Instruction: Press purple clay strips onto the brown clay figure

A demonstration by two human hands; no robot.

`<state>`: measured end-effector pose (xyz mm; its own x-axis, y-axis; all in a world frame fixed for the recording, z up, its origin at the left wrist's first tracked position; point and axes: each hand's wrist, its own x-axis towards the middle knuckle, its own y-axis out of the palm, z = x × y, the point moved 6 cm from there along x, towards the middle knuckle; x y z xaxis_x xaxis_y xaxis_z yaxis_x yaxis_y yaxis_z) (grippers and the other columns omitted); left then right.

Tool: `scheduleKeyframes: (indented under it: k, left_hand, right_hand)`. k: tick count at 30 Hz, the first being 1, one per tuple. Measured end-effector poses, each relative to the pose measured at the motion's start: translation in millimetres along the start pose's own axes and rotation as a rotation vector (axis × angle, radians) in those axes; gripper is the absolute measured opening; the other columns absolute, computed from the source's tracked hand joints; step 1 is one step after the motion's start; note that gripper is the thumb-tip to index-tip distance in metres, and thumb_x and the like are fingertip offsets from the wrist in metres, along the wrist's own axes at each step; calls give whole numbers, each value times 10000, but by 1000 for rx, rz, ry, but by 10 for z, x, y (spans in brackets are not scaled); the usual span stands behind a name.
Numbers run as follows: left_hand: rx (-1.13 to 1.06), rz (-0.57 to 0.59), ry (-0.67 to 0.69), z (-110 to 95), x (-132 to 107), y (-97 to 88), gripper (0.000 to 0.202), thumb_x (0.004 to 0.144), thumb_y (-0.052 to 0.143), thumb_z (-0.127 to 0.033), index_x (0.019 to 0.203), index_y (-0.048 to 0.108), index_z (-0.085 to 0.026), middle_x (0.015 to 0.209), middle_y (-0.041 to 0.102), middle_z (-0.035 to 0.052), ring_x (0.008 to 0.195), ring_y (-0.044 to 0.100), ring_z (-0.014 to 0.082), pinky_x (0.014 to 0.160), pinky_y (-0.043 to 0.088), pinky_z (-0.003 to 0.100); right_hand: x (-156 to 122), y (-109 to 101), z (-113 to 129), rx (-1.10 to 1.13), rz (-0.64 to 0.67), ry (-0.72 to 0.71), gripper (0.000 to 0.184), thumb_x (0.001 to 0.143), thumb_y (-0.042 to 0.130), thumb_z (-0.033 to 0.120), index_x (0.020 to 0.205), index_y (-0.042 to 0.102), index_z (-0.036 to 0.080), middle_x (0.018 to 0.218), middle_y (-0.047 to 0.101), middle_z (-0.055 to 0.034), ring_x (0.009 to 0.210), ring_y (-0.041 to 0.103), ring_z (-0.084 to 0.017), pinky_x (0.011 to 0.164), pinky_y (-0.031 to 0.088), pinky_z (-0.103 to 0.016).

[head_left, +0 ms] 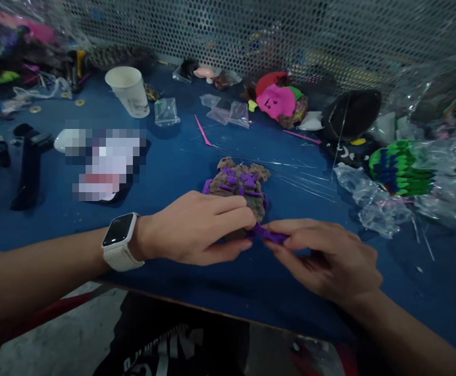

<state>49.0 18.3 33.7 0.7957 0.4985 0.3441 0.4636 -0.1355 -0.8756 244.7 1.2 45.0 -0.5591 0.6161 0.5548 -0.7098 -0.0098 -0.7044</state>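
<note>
Cluttered blue table is backing onto perforated mesh — left hand and right hand are both pinching a purple piece, touching the brown-purple toy.

Toy workshop: plush toys and bags litter the blue workbench.

dim, bluish | soft overall | edges warped | plastic glare right

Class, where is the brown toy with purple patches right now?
Head view, centre: the brown toy lies on the blue table, just beyond the left hand and right hand, which pinch a purple strip.
</note>
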Motion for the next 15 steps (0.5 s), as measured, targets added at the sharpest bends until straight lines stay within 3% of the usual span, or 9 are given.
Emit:
scheduleKeyframes:
  k: [4, 7, 10, 13, 15]
  left_hand:
    - [-5, 95, 50, -62, 14, 69, 294, 1205, 454, -433, 1153, 625, -200, 936, 667, 34, 776, 643, 172, 622, 445, 289]
    - [-63, 176, 85, -113, 31, 126, 324, 1203, 483, -480, 1103, 621, -204, 909, 651, 30, 755, 634, 177, 596, 435, 304]
    - [-138, 207, 101, -140, 48, 156, 320, 1193, 521, -491, 1065, 609, -212, 910, 654, 31, 746, 637, 181, 583, 439, 304]
    - [-149, 201, 114, -147, 57, 143, 238, 1186, 544, -403, 1057, 609, -214, 896, 657, 28, 739, 642, 180, 595, 455, 295]
    - [-113, 196, 123, -141, 56, 122, 188, 1181, 543, -339, 1063, 615, -211, 887, 659, 27, 733, 642, 176, 601, 451, 291]
  right_hand:
    - [-25, 15, 43, -19, 73, -81, 161, 1048, 743, 110, 1046, 695, 264, 1030, 898, -19, 859, 872, -177, 747, 651, -263]
    - [-43, 94, 54, -49, 155, -178, 80, 1113, 688, 174, 1101, 729, 240, 903, 850, 5, 767, 814, -149, 727, 612, -259]
    - [-67, 229, 66, -144, 257, -269, 111, 1124, 665, 196, 1152, 760, 248, 861, 801, 9, 726, 748, -153, 688, 569, -284]
    - [-112, 200, 142, -169, 196, -319, 186, 1114, 663, 207, 1265, 752, 269, 877, 788, 2, 704, 706, -160, 632, 539, -309]
    - [-204, 66, 237, -152, 155, -261, 265, 1085, 704, 229, 1333, 746, 312, 930, 811, -7, 744, 732, -183, 634, 566, -335]
